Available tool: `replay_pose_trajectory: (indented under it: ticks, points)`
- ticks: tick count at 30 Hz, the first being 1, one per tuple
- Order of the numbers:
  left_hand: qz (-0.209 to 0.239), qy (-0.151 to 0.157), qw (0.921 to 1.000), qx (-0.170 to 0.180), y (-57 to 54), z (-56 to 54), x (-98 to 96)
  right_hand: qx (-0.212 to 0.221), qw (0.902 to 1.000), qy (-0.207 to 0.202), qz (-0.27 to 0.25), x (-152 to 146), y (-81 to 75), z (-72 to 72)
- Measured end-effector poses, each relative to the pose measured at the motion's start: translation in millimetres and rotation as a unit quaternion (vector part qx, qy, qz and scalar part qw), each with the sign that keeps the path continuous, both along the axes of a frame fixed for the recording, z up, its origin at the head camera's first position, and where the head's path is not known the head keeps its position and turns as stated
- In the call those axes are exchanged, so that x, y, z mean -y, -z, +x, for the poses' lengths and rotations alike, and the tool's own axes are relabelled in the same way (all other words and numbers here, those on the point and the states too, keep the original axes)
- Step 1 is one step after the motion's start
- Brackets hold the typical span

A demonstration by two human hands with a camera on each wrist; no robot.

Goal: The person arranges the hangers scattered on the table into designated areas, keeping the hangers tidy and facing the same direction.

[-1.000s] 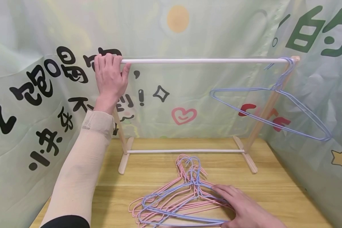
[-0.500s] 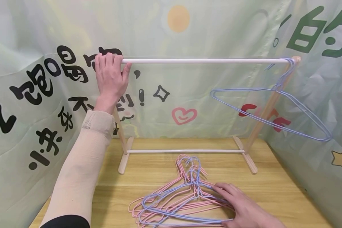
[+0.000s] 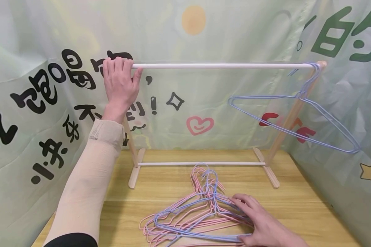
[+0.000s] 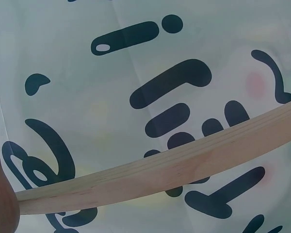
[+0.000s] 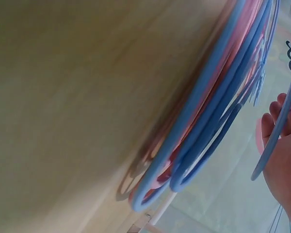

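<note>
At the upper left of the head view, my left hand grips the left end of the garment rack's white top rail. In the left wrist view the rack's wooden upright slants across. My right hand is at the right side of a pile of pink hangers and blue ones on the table. It holds a blue hanger by its right end; in the right wrist view that hanger's wire crosses the curled fingers, apart from the pile. Part of the hand is cut off below.
Blue hangers hang at the rail's right end, beside the right wooden upright. A white lower bar joins the rack's feet behind the pile. Printed cloth stands behind and at both sides of the wooden table.
My right hand has risen slightly and shifted a little left. The blue hanger in it has lifted a bit, its hook now overlapping the lower bar. My left hand stays on the rail.
</note>
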State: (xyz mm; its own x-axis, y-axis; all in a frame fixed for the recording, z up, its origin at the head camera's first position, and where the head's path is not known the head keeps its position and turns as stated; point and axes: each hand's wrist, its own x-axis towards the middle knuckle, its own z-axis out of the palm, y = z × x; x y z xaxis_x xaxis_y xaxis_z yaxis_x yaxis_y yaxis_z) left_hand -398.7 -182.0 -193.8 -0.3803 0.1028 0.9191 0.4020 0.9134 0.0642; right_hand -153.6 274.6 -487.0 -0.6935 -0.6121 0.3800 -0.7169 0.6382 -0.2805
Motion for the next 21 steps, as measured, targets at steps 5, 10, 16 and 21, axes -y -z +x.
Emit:
replay_pose_trajectory:
  ticks: [5,10,16,21]
  points:
    - [-0.001,-0.001,1.0,0.003,-0.4,0.0,0.4,-0.018,0.9997,0.006,-0.018,3.3,-4.0,-1.6]
    - [-0.004,-0.003,1.0,0.008,-0.3,0.9,0.9,-0.09,0.9952,0.008,-0.038,7.5,-12.1,-7.5]
    - [-0.005,-0.002,1.0,0.003,-0.6,1.1,0.7,-0.13,0.9889,0.046,-0.055,-1.2,-29.4,-15.3]
    - [-0.005,-0.001,1.0,-0.005,-0.5,-0.1,0.5,-0.152,0.9821,0.06,-0.094,-18.1,-48.5,-21.0]
